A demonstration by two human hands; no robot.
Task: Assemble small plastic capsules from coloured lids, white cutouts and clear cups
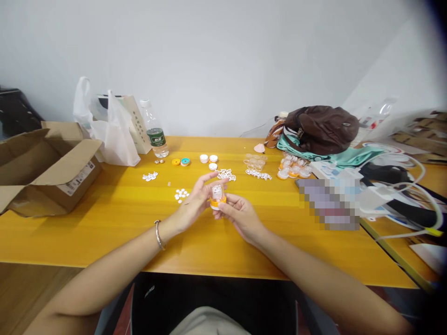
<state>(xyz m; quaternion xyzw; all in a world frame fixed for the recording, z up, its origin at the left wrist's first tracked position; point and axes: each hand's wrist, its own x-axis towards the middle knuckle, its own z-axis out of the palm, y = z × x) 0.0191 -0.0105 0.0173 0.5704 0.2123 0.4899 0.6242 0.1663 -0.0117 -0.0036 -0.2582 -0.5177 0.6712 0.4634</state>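
Piece [217, 191] | right hand [242, 216]: fingers clamped on orange base [218, 203] | left hand [194, 199]: fingers seemingly apart

We saw a silvery bangle [158, 234] on the left wrist [169, 228], toward eight o'clock, bare forearms [115, 260], and pale greyish clothing [209, 322] at six.

Right grip [243, 216] holding orange-clear piece [218, 199] over yellow table [279, 253], left grip [194, 203] alongside

This looks like a makeshift assembly spot, whether home or office I cannot tell; small plastic parts [150, 176] lie grouped on a yellow worktop [104, 237]. A carton [52, 200], carrier bag [122, 142] and water bottle [156, 138] share it; the wall [209, 60] is plain.
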